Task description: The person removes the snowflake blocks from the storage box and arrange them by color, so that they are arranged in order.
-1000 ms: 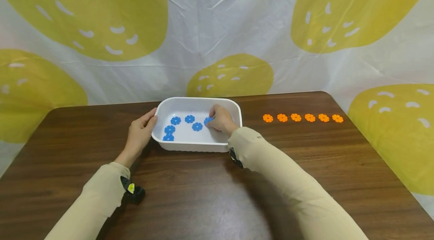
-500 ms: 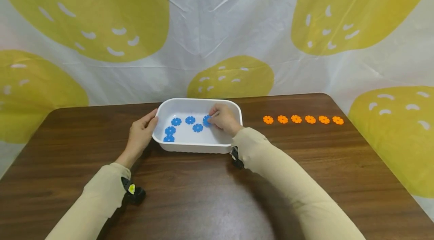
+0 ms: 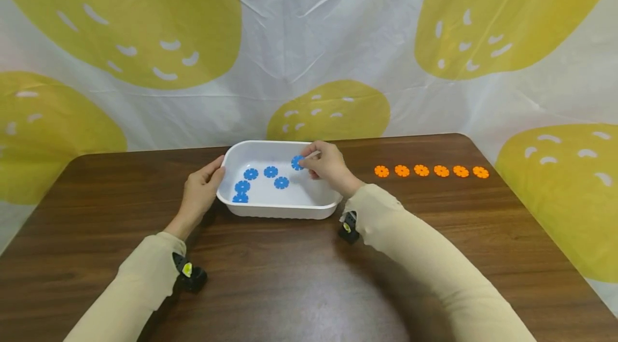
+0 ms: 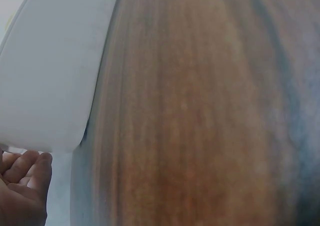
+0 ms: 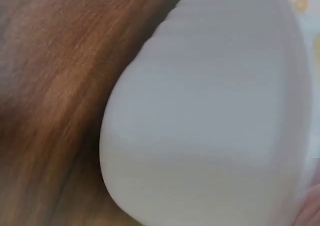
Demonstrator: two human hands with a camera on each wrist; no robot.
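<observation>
A white plastic bin (image 3: 277,212) stands on the table, with several blue notched interlocking discs (image 3: 271,172) lying inside on its left half. My left hand (image 3: 198,191) holds the bin's left end, thumb at the rim. In the left wrist view, fingers (image 4: 22,168) are bent up against the end of its white wall. My right hand (image 3: 330,165) pinches one blue disc (image 3: 297,162) between thumb and fingers, above the bin's right back part. The right wrist view mostly takes in the bin's outer wall (image 5: 200,110), and only a bit of that hand shows at the lower right.
Several orange notched discs (image 3: 421,171) form a straight row on the brown wooden table (image 3: 270,277), right of the bin. Behind the table's far edge hangs a white cloth (image 3: 328,25) with yellow fruit prints.
My right hand has lifted the pinched blue disc from the bin's floor and moved up and slightly right. My left hand stays at the bin's left end; the orange row is unchanged.
</observation>
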